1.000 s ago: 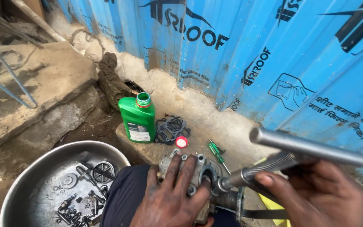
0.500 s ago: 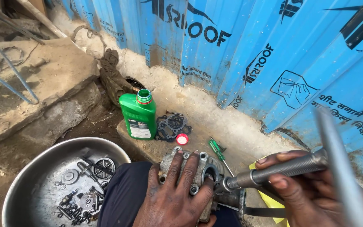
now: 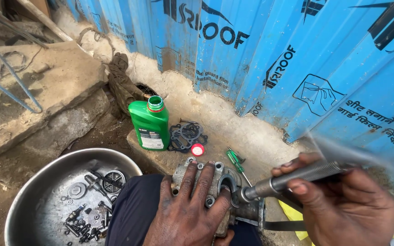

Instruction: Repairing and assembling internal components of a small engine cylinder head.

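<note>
Low against a blue corrugated wall (image 3: 270,54), a metal housing (image 3: 206,182) rests on the person's lap, left hand (image 3: 189,214) pressed flat on it. Right hand (image 3: 343,205), grip closed round a steel wrench (image 3: 292,177), its shaft running leftward into the housing; its far end is blurred.

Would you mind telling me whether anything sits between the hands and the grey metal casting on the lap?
Nothing visible does: the left hand lies flat on the grey metal casting, and the right hand grips the steel socket wrench seated on it.
</note>
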